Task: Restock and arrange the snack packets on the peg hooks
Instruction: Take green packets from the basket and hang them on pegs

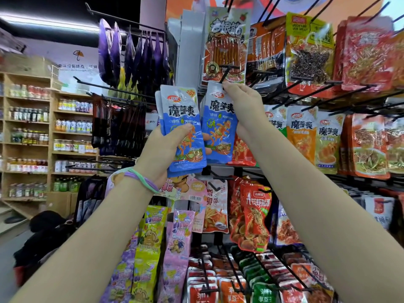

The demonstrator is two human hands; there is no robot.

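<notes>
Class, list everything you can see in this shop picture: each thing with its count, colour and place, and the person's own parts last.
Blue packets: a small stack, blue and white, held up left of the hook.
Blue packet: one in front, others behind, at the hook tip.
Peg hook: one, black, centre.
Purple packets: several, upper left.
Orange and red packets: many, right.
Bottles: many, wooden shelves, far left.
Wristbands: green and purple, left wrist.
Left hand: grips the stack.
Right hand: pinches the packet's top.
</notes>
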